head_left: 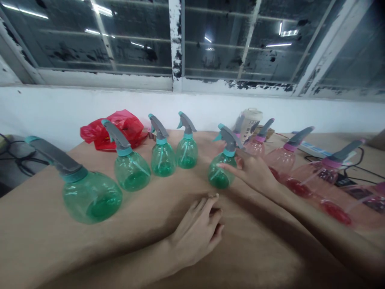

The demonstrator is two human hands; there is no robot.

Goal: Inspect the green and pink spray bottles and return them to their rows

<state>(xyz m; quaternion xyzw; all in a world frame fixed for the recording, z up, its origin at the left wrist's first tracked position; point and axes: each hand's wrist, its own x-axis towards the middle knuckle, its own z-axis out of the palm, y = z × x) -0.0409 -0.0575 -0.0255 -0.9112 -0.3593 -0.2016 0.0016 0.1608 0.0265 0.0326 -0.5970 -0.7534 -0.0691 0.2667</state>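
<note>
Green spray bottle pinched by right hand: could tip it with a sideways push. Might jostle a pink bottle, with left hand loosely curled, holding nothing.

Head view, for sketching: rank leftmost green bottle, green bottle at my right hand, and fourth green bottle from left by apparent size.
Leftmost green bottle
Green bottle at right hand
Fourth green bottle from left
Nearness may enlarge the first.

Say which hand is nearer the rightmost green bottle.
Right: the right hand is at the right side of that bottle; the left hand is apart, on its near side.
</note>
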